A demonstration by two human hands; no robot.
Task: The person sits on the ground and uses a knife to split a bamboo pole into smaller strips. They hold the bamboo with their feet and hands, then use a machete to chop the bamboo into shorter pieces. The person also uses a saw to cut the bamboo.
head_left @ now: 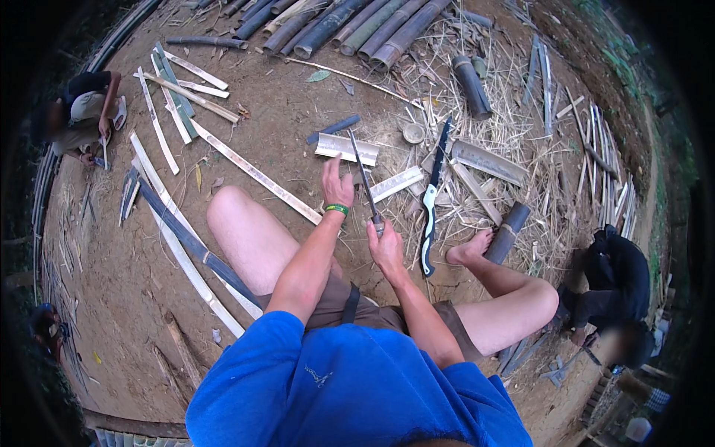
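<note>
In my right hand (386, 246) is the handle of a long, narrow-bladed knife (363, 173), its dark blade pointing up and away from me. My left hand (337, 184), with a green band at the wrist, is held out with its fingers apart and nothing in them. Its fingertips are close to a split half of bamboo (348, 148); I cannot tell if they touch. Beside the knife lies a pale bamboo strip (396, 184). To the right of it rests a saw (429, 205) with a black blade and a white-and-black handle.
Bamboo poles (395, 33) are stacked at the far side. Split strips (253, 173) lie on the left, with shavings (439, 82) at the upper right. A bamboo section (509, 232) lies by my right foot. One person (89, 104) crouches far left, another (614, 287) bends at right.
</note>
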